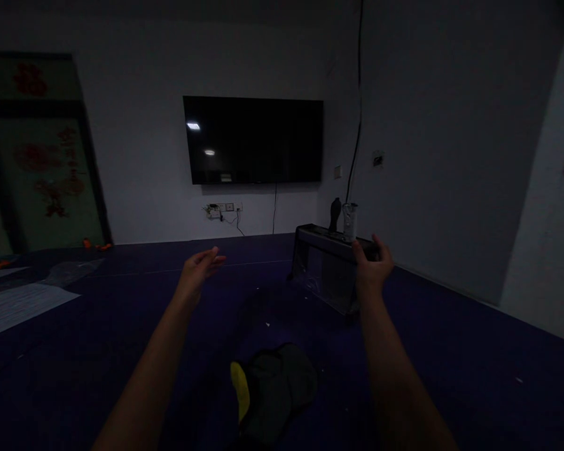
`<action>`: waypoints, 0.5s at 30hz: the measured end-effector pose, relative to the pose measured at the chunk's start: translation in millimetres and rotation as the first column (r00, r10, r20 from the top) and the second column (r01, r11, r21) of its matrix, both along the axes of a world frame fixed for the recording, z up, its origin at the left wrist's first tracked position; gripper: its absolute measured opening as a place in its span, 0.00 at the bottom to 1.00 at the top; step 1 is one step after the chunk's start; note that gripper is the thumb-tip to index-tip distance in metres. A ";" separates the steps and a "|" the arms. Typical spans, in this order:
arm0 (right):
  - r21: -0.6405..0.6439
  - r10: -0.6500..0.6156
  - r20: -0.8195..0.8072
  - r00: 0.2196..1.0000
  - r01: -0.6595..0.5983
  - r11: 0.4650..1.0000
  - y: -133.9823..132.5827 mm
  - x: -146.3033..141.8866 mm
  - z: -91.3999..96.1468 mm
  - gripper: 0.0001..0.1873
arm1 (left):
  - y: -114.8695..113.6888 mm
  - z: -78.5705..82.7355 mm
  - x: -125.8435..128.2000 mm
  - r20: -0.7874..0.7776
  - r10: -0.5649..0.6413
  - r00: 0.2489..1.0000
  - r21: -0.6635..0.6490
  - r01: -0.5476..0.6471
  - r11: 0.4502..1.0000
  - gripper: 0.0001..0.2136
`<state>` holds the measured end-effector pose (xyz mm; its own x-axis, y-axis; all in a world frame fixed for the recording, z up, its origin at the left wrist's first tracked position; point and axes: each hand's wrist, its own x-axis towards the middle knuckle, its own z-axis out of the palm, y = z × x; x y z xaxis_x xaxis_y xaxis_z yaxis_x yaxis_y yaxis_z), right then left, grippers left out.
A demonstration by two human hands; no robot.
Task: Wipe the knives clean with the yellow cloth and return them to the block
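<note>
My left hand [200, 270] is raised in the air left of the middle, with its fingers stretched to the right and nothing visible in it. My right hand [373, 264] is up on the right, thumb and fingers apart, holding nothing that I can see. Behind it stands a low black-framed stand [326, 244]; the hand overlaps its right end in view, and I cannot tell whether they touch. A dark vase-shaped thing [335, 216] and a clear glass jug [350, 222] stand on top. Between my forearms lies a dark grey, cloth-like thing [282, 382] with a yellow edge.
The room is dim. A television [256, 141] hangs on the far wall, above sockets and cables [223, 210]. A black cable [358, 106] runs down the corner. Paper sheets [23, 304] lie on the dark blue floor [207, 344] at left, near a door [37, 169].
</note>
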<state>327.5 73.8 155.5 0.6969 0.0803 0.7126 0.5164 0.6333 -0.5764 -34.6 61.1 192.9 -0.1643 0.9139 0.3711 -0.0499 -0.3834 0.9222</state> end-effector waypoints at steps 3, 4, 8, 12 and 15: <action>0.003 -0.124 0.000 0.992 0.124 0.992 -1.5 8.6 -6.8 0.40 | 2.6 0.3 -5.7 -0.011 0.020 1.000 0.020 -0.020 1.000 0.24; 0.000 -0.157 0.006 0.988 0.157 0.988 -2.0 10.4 -8.3 0.40 | 3.2 0.2 -7.6 -0.011 0.028 1.000 0.030 -0.028 0.999 0.24; -0.019 -0.258 0.036 0.965 0.259 0.966 -2.9 13.6 -13.5 0.40 | 4.1 -0.2 -13.6 0.011 0.060 0.998 0.072 -0.061 0.996 0.26; -0.038 -0.330 0.044 0.943 0.332 0.943 -2.4 15.2 -19.7 0.40 | 3.1 0.5 -15.6 0.037 0.126 0.991 0.111 -0.130 0.985 0.21; -0.060 -0.369 0.035 0.929 0.371 0.927 -1.1 16.5 -23.9 0.40 | 1.5 1.8 -15.5 0.030 0.170 0.985 0.123 -0.173 0.977 0.16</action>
